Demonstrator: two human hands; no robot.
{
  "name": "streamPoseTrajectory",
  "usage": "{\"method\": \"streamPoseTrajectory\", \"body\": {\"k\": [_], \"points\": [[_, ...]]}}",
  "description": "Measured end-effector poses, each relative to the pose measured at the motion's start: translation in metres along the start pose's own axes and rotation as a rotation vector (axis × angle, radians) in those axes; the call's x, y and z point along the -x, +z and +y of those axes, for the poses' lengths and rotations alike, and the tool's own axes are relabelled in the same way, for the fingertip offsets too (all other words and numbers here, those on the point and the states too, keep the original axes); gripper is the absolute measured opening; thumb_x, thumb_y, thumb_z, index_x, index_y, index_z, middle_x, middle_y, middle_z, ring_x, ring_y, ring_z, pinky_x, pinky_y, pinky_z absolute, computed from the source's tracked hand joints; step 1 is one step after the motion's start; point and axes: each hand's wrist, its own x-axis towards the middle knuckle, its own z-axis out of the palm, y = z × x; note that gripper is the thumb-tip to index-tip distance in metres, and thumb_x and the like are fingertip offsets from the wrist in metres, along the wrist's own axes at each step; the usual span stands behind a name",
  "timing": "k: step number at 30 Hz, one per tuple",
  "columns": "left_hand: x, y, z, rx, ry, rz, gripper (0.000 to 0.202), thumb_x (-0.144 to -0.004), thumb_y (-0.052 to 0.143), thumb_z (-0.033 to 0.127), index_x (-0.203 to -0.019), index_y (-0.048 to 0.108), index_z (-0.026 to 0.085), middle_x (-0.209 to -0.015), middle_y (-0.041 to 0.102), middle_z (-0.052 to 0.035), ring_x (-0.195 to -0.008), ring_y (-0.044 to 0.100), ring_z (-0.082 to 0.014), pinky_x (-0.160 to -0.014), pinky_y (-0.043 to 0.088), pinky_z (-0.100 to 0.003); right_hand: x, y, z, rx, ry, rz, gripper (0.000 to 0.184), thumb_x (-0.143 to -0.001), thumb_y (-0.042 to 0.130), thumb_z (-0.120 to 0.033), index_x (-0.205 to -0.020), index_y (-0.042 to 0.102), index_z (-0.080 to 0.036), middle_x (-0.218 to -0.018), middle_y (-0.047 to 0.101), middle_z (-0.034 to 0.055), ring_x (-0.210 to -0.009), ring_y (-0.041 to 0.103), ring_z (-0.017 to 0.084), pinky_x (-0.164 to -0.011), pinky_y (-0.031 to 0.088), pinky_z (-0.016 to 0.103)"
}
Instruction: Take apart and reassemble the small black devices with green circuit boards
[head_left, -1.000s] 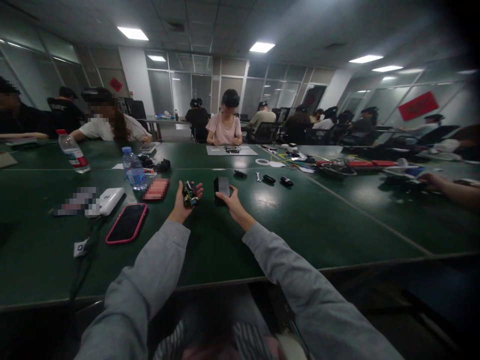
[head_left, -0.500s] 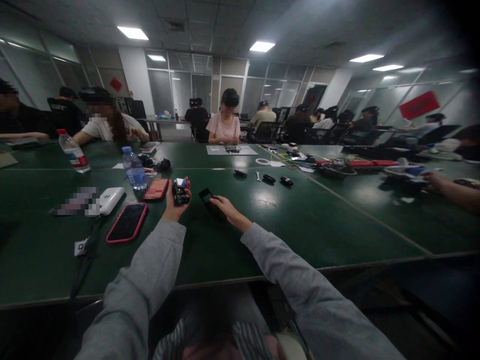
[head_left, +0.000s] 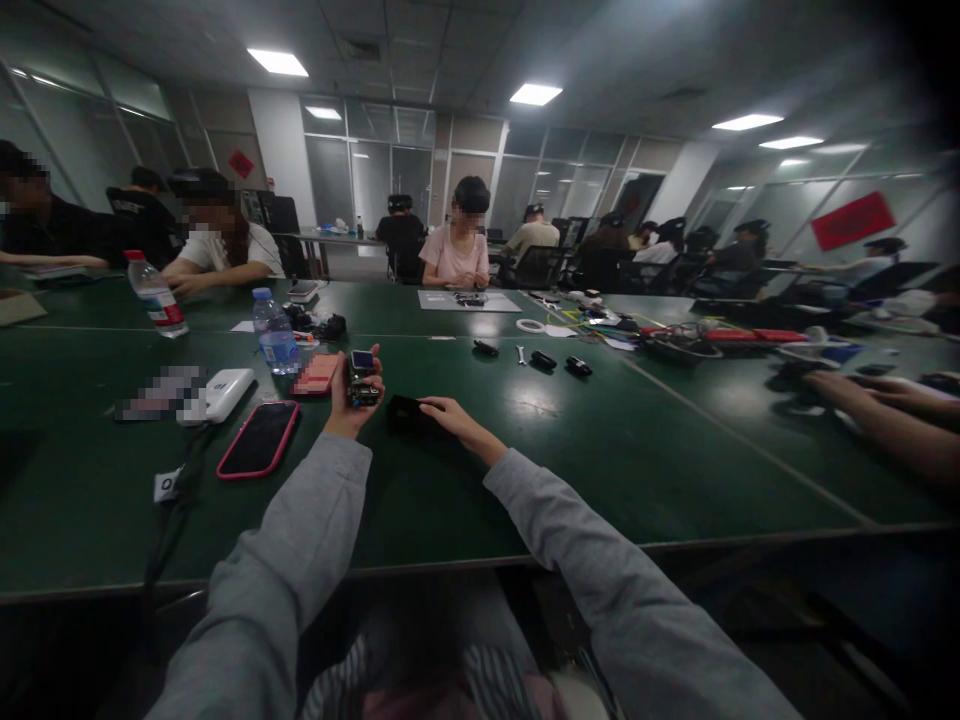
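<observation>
Comparatively, the black case [head_left: 403, 410], upright one second earlier, is now tipped over and farther left, its right end held between the narrowly closed fingers of the right hand [head_left: 457, 420]; whether it touches the table [head_left: 615, 470] cannot be told. The left hand [head_left: 340, 405], shifted leftward beside the pink packet [head_left: 316, 374], cradles the circuit module [head_left: 363, 388] upright in curled fingers, both arms extended forward.

Electronic module [head_left: 363, 376] in left fingers [head_left: 378, 384]
</observation>
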Motion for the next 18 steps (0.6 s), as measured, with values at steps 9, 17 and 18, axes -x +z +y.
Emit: {"method": "streamPoseTrajectory", "body": {"k": [9,17,18], "points": [[-0.019,-0.002,0.000,0.120,0.085,0.177,0.037,-0.095,0.053,0.050,-0.100,0.065,0.015,-0.087,0.070,-0.0073,-0.064,0.064,-0.0111,-0.060,0.055,-0.022,-0.007,-0.014,-0.018,0.131,-0.277,0.401,0.033,-0.087,0.060,-0.037,-0.113,0.065,-0.016,-0.105,0.067,0.0076,-0.098,0.062,0.018,-0.094,0.049,0.036],[-0.013,0.036,-0.015,-0.103,0.124,0.157,0.038,-0.095,0.052,0.049,-0.085,0.066,0.015,-0.074,0.071,-0.0049,-0.072,0.069,-0.0170,-0.078,0.058,-0.031,0.019,0.034,-0.069,0.370,-0.713,0.372,0.050,-0.094,0.054,-0.035,-0.142,0.048,-0.023,-0.134,0.053,0.0100,-0.117,0.054,0.020,-0.100,0.049,0.038],[-0.011,0.042,-0.017,-0.124,0.121,0.144,0.038,-0.096,0.053,0.048,-0.084,0.066,0.015,-0.074,0.071,-0.0043,-0.072,0.069,-0.0160,-0.080,0.057,-0.030,0.020,0.039,-0.073,0.412,-0.737,0.347,0.056,-0.093,0.055,-0.034,-0.146,0.044,-0.023,-0.138,0.050,0.0102,-0.124,0.050,0.022,-0.106,0.045,0.040]]}}
